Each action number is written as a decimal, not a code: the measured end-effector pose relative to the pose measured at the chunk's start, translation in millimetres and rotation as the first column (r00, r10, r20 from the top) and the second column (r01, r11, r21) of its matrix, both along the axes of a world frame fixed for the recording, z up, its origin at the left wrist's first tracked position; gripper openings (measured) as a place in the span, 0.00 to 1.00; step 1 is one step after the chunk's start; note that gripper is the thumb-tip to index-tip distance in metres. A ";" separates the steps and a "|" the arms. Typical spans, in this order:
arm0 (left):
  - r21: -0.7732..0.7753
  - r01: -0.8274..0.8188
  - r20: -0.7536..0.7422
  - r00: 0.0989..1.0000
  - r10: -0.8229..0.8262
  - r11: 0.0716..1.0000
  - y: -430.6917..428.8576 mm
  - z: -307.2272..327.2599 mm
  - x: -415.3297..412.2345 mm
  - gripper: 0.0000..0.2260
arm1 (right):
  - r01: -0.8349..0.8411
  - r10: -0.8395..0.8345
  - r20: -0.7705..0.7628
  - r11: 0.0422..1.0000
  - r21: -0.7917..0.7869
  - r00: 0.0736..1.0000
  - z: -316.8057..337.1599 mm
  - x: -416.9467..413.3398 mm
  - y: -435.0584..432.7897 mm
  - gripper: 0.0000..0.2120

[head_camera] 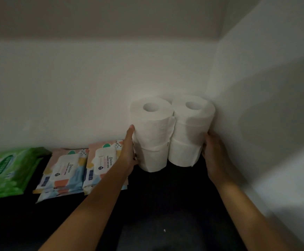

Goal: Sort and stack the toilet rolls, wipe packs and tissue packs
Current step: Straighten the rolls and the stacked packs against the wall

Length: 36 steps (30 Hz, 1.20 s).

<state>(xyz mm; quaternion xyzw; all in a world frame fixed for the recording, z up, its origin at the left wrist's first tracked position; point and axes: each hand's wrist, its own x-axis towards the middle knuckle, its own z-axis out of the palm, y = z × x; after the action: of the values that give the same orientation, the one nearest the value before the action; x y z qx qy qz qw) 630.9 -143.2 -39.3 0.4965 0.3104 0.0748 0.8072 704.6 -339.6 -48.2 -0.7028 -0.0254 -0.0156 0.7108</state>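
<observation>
Two stacks of white toilet rolls stand side by side in the corner on a dark surface: the left stack [152,134] and the right stack [189,131], each two rolls high. My left hand [129,151] presses flat against the left side of the left stack, fingers straight. My right hand [214,151] cups the right side of the right stack; its fingertips are hidden behind the rolls. To the left lie two piles of pastel wipe packs [64,171] [104,160] and a green wipe pack [8,169].
A white back wall [93,87] and a white side wall [265,105] meet just behind the rolls. The dark surface [156,205] extends toward me in front of the stacks.
</observation>
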 end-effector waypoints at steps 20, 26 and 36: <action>0.061 0.062 0.033 0.997 -0.064 0.996 -5.6 -14.5 9.4 0.32 | -0.037 0.042 0.105 0.998 -0.047 0.994 13.9 -0.1 -10.0 0.21; 0.043 0.054 0.056 0.997 -0.057 0.998 -5.7 -12.4 10.5 0.32 | -0.034 0.036 0.074 0.999 -0.035 0.997 17.5 0.2 -8.2 0.23; 0.022 0.054 0.092 0.994 -0.055 0.998 -5.3 -5.0 13.3 0.29 | 0.046 -0.044 0.064 0.999 -0.021 0.997 16.5 8.6 0.6 0.23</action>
<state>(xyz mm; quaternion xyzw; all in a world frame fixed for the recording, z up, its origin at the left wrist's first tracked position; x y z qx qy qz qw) 644.2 -148.6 -44.3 0.5086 0.2584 0.0785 0.8176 713.3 -339.0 -31.7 -0.7104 -0.0322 -0.0536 0.7010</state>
